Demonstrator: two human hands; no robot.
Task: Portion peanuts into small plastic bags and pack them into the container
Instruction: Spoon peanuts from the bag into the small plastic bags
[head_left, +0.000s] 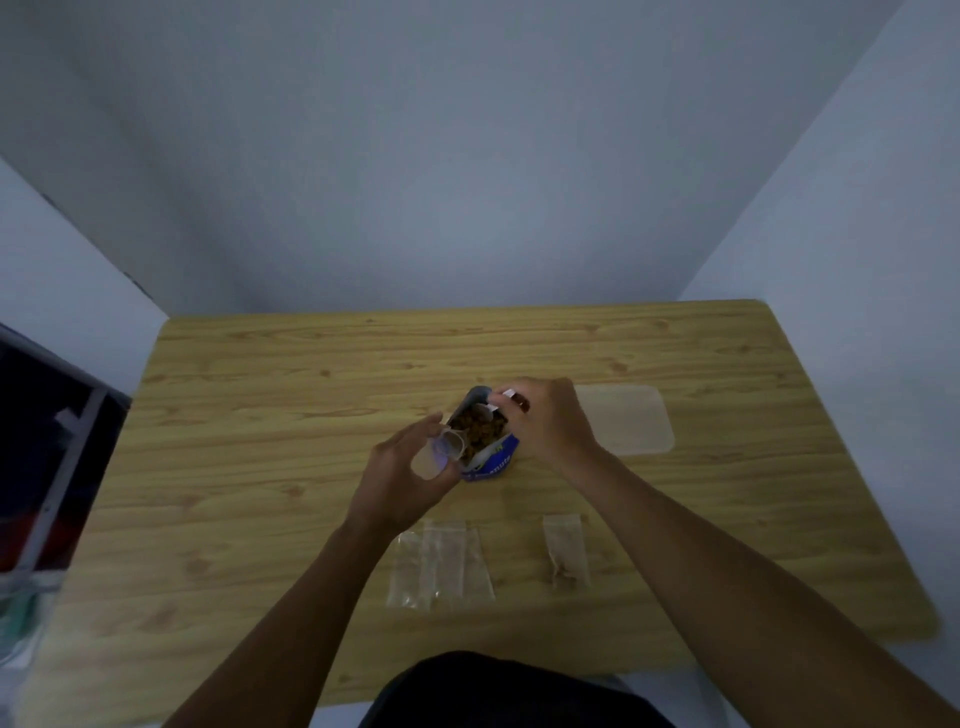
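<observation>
I read this as the filling step. The blue peanut pack (491, 454) stands open at the centre of the desk (260, 415), with brown peanuts (480, 428) showing in its mouth.

My left hand (400, 475) has its grip curled around a small clear bag (448, 448), holding the bag's mouth open just beside the left edge of the pack.

My right hand (543, 423) is over the upper right of the pack. Its grip is narrow, fingertips pinching a white piece (509, 393) at the pack's rim. I cannot tell whether that piece is a torn flap or a small scoop.

Below the hands, toward the lower centre of the frame, a few empty bags (441, 564) lie overlapped flat. To their right, apart from them, is one filled bag (566, 553) with a little brown at its bottom, so I judge that one portion is done and several are left. The translucent container (626, 421) sits flat at centre right, just behind my right hand, and I see nothing in it.

The next move calls for getting peanuts across the short gap into the open bag without spilling. The left hand must keep the thin film spread and close to the pack while the right hand tips or lifts out a modest amount.
</observation>
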